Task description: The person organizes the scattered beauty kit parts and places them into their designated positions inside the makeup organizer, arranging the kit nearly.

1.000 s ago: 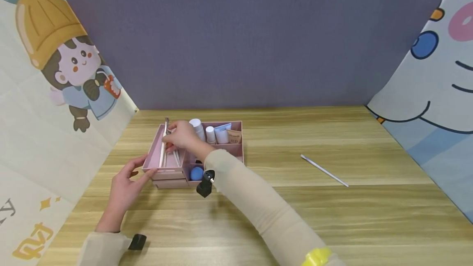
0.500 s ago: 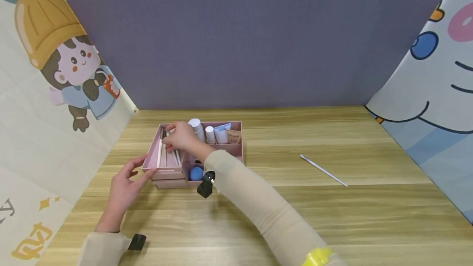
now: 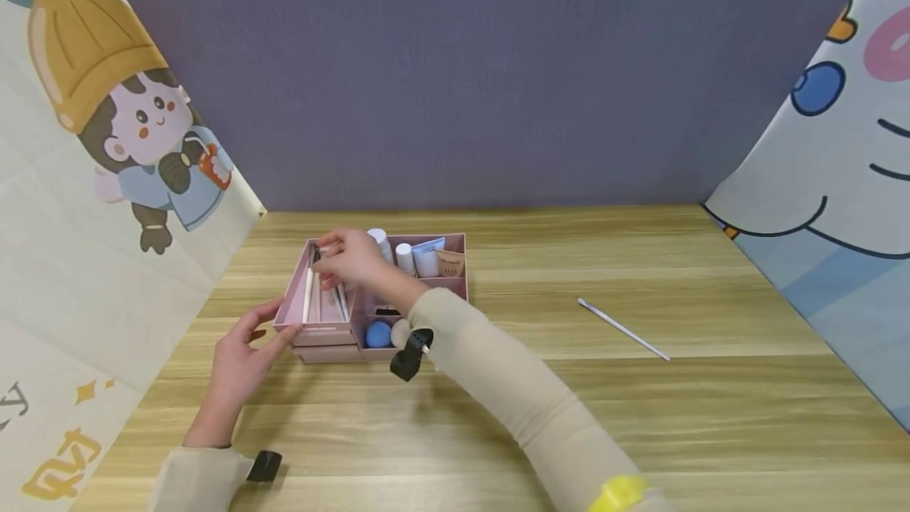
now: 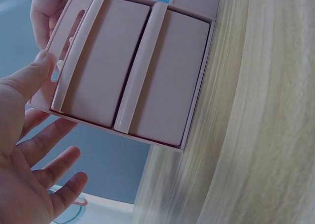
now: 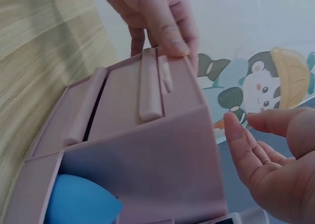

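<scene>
A pink cosmetics organizer (image 3: 323,334) with two drawers stands at the table's left. My left hand (image 3: 242,354) grips its front left corner, thumb on the front panel and index finger along the side; the other fingers spread free in the left wrist view. Several makeup brushes (image 3: 308,299) lie lengthwise in the top tray. Just over them hovers my right hand (image 3: 351,259), partly hiding the brush heads. In the right wrist view its thumb and fingers (image 5: 241,145) are apart, with nothing visible between them. A blue makeup sponge (image 5: 81,202) sits in a front compartment.
White bottles (image 3: 405,257), a light blue tube (image 3: 428,257) and a beige tube (image 3: 451,262) stand in the organizer's back compartments. A pale sponge (image 3: 400,333) is beside the blue one. One thin white brush-like stick (image 3: 624,329) lies on the wooden table (image 3: 526,417) at the right.
The brush my right hand held tilted has come down into the tray among the others. My right hand has let go and shifted slightly right; my left hand has stayed put.
</scene>
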A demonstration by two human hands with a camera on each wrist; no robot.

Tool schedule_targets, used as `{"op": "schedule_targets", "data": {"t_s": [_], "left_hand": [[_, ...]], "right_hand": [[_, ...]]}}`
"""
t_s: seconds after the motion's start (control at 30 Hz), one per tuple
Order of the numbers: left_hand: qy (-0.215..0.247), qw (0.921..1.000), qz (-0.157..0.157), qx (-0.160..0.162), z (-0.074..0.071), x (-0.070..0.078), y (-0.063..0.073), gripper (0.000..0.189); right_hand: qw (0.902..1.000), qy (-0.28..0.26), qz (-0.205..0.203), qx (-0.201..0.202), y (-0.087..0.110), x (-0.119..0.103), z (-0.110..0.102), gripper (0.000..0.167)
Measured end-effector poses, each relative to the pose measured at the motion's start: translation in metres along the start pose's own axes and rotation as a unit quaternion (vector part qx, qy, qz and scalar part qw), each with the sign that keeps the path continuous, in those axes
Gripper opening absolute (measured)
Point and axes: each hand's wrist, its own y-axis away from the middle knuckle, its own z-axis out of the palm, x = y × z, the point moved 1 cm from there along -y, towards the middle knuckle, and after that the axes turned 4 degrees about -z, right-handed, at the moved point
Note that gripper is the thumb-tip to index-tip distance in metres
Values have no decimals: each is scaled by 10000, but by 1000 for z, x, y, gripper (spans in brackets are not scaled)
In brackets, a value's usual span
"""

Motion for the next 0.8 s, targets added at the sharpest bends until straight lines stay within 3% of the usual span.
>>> {"op": "schedule_targets", "data": {"t_s": [0.33, 0.8], "left_hand": [[40, 9999, -80, -83, -1, -2, 1, 53], [76, 9999, -98, -85, -2, -1, 1, 52]], "right_hand": [[9986, 58, -345, -401, 15, -5, -14, 44], [9905, 904, -704, -761, 39, -11, -40, 41]]}}
